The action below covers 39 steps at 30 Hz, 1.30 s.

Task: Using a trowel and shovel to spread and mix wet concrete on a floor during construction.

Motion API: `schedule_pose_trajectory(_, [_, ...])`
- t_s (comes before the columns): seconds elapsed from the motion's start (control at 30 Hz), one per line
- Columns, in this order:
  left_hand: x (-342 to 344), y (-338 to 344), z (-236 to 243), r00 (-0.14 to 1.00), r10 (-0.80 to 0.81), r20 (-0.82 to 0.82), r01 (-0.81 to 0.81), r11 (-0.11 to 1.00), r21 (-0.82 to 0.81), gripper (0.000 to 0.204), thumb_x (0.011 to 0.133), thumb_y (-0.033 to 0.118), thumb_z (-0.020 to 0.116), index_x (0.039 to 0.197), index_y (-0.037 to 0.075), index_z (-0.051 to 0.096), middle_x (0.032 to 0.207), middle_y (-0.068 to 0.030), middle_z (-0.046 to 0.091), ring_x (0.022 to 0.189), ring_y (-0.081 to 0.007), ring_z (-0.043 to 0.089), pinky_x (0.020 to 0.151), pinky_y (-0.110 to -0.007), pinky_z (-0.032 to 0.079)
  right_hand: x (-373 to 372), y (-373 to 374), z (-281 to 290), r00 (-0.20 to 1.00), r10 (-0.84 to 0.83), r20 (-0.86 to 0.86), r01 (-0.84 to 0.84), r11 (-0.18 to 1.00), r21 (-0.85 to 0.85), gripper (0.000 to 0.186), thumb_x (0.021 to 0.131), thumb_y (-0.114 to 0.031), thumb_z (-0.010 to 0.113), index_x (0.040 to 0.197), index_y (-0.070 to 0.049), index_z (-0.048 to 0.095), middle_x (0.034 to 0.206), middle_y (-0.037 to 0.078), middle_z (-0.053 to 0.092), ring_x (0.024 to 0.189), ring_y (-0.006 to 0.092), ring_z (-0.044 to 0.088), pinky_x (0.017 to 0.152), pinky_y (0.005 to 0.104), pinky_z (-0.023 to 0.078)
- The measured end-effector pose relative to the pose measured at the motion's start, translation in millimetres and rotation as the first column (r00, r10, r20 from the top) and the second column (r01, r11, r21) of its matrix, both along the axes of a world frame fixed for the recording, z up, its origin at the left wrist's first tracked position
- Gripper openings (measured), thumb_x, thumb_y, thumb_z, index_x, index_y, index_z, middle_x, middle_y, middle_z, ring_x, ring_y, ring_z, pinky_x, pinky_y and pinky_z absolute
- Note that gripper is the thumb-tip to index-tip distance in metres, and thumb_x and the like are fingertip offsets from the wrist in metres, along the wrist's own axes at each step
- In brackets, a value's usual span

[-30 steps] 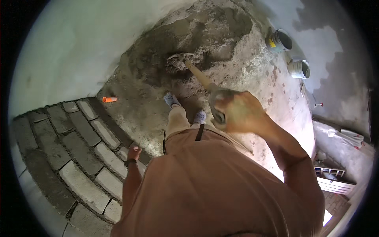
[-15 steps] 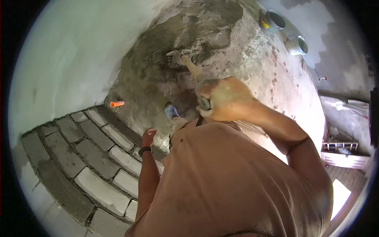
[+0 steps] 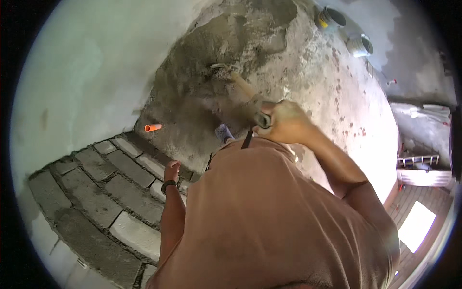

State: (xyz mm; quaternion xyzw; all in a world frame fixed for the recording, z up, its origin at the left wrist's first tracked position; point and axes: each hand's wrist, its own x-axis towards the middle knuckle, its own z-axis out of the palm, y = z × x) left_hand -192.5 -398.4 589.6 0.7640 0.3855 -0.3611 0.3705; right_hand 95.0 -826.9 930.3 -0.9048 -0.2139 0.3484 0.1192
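Note:
My right hand (image 3: 285, 123) is wrapped round the thick, dirt-caked end of a long-handled tool (image 3: 244, 86) with a pale wooden shaft. The shaft slants away to the floor. There, a thin greyish head sits against dark, wet-looking mortar (image 3: 192, 72); its full shape is hard to make out. Out to the left, my left hand (image 3: 172, 171) hangs in front of the block wall with fingers loosely curled and nothing visible in it. A dark band is round that wrist. One shoe (image 3: 224, 133) of mine shows on the floor ahead.
An orange pipe (image 3: 153, 127) sticks up near the left wall. Grey and white blocks (image 3: 137, 204) with mortar joints lie to the left. Two buckets, one with a yellow patch (image 3: 331, 19) and one pale (image 3: 360, 45), stand far right. A ladder-like rack (image 3: 418, 160) is at the right.
My right hand and the tool's shaft have shifted slightly right in the picture. My left hand has moved a little left. The surroundings have shifted too, as the view has turned.

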Motion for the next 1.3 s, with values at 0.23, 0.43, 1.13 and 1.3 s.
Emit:
schedule_pose_trajectory(0.23, [33, 26, -11, 0.975, 0.207, 0.076, -0.200, 0.976, -0.091, 0.048, 0.098, 0.037, 0.062, 0.137, 0.010, 0.058, 0.134, -0.0129, 0.061, 0.115, -0.0263, 0.064, 0.090, -0.043, 0.055, 5, -24, -65, 0.924, -0.351, 0.154, 0.323, 0.929, 0.182, 0.043, 0.078, -0.044, 0.071, 0.098, -0.005, 0.074, 0.073, 0.020, 0.069, 0.071, 0.0334, 0.070, 0.073, 0.0447, 0.056])
schedule_pose_trajectory(0.43, [57, 33, -36, 0.771, -0.348, 0.533, 0.317, 0.936, 0.152, 0.035, 0.095, 0.030, 0.061, 0.114, 0.003, 0.072, 0.119, -0.0157, 0.068, 0.107, -0.0324, 0.066, 0.086, -0.045, 0.051, -2, -16, -56, 0.878, -0.476, 0.061, 0.449, 0.860, 0.241, 0.040, 0.077, -0.041, 0.077, 0.089, -0.004, 0.072, 0.068, 0.011, 0.065, 0.060, 0.0244, 0.062, 0.062, 0.0407, 0.050])
schedule_pose_trajectory(1.13, [42, 47, -45, 0.906, -0.383, 0.180, 0.382, 0.923, 0.038, 0.032, 0.100, 0.025, 0.057, 0.128, 0.009, 0.063, 0.128, -0.0092, 0.064, 0.113, -0.0242, 0.065, 0.089, -0.040, 0.055, -4, 46, -35, 0.982, -0.178, 0.069, 0.160, 0.963, 0.216, 0.051, 0.079, -0.020, 0.068, 0.129, -0.010, 0.063, 0.090, 0.026, 0.069, 0.082, 0.0380, 0.069, 0.073, 0.0466, 0.056])
schedule_pose_trajectory(1.3, [121, 14, -2, 0.982, 0.003, 0.188, 0.026, 0.988, -0.150, 0.030, 0.100, 0.024, 0.059, 0.126, 0.010, 0.063, 0.130, -0.0064, 0.063, 0.109, -0.0181, 0.066, 0.088, -0.035, 0.056, -33, 41, 13, 0.907, 0.420, 0.029, -0.421, 0.906, 0.040, 0.021, 0.074, -0.015, 0.068, 0.094, -0.011, 0.068, 0.088, 0.015, 0.070, 0.087, 0.0329, 0.070, 0.071, 0.0460, 0.056])
